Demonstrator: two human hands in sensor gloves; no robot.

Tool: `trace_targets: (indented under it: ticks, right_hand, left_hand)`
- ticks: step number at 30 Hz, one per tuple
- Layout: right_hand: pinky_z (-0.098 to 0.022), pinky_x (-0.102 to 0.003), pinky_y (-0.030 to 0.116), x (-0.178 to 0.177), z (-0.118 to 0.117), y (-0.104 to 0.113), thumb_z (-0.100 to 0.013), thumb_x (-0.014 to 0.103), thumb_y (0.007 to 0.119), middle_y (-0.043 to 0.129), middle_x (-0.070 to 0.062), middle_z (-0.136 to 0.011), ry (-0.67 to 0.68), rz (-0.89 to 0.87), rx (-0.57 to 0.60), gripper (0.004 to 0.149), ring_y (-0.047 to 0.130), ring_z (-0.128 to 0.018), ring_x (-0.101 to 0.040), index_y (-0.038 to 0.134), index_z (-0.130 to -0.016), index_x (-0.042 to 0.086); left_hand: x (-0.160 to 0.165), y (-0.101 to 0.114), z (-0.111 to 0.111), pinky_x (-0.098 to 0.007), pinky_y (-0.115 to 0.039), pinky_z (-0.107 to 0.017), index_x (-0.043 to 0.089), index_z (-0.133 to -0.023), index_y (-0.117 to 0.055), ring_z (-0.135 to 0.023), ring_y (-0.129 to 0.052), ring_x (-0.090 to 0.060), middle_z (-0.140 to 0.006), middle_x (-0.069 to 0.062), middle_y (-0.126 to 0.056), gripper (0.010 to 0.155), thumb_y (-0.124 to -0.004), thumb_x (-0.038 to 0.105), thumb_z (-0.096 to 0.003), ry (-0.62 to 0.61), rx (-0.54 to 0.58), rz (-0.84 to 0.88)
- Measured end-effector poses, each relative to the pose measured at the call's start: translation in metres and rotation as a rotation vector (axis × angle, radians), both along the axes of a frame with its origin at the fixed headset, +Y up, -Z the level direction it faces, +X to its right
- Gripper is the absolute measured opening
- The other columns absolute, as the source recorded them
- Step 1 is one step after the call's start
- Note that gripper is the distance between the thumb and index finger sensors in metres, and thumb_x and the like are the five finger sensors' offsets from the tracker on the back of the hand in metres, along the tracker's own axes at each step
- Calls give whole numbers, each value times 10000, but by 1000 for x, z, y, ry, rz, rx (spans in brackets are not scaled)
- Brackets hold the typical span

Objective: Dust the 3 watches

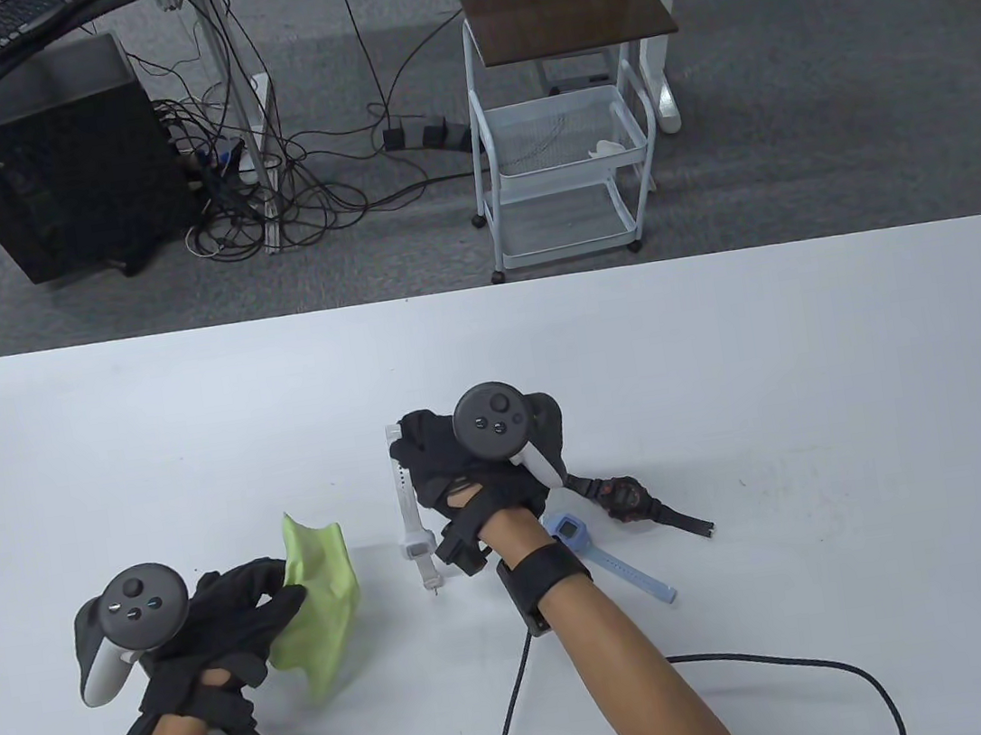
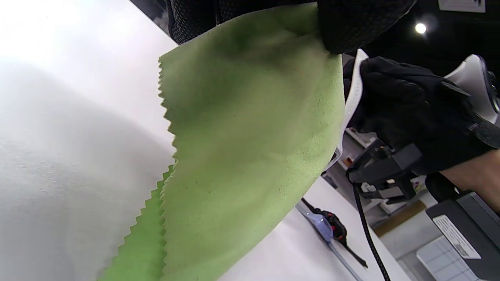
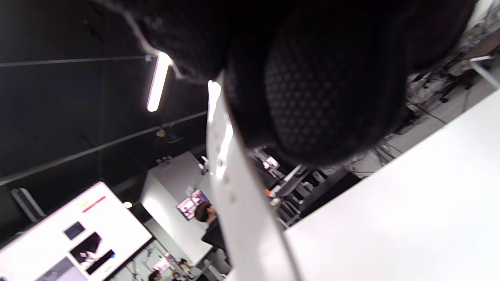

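Note:
My left hand [image 1: 241, 608] grips a green cloth [image 1: 318, 601] at the table's front left; the cloth [image 2: 242, 148] hangs from my gloved fingers [image 2: 351, 23] and fills the left wrist view. My right hand [image 1: 440, 461] holds a white watch [image 1: 412, 524] by its strap, and the case hangs just above the table. The white strap [image 3: 234, 195] runs down from under my gloved fingers [image 3: 332, 97]. A black watch [image 1: 632, 498] and a light blue watch [image 1: 583, 541] lie flat beside my right wrist, seen again as the blue watch [image 2: 322, 228] and black watch [image 2: 338, 230].
A black cable [image 1: 770, 666] trails from my right wrist across the table's [image 1: 818, 358] front right. Beyond the far edge stand a white wire cart [image 1: 567, 165], a black computer tower [image 1: 60, 163] and tangled floor cables [image 1: 275, 197].

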State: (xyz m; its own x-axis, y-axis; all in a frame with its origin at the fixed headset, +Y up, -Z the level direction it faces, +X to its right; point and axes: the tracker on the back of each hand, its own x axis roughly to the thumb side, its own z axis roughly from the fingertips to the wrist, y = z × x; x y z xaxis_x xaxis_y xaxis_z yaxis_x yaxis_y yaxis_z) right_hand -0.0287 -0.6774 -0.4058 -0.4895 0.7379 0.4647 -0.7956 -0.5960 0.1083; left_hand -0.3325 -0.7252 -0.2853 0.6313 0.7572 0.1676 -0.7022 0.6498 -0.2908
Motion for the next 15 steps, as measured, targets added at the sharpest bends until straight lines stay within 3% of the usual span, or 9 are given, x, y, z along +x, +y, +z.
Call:
trace_targets:
  ticks: [15]
  right_hand:
    - [-420, -539, 768, 22, 78, 30, -391, 374, 779, 1058, -77, -433, 98, -282, 105, 394, 1060, -200, -211, 859, -683, 122]
  left_hand:
    - [8, -2, 3, -734, -314, -744, 203, -946, -709, -1091, -640, -366, -1086, -38, -695, 467, -694, 516, -600, -34, 44, 91]
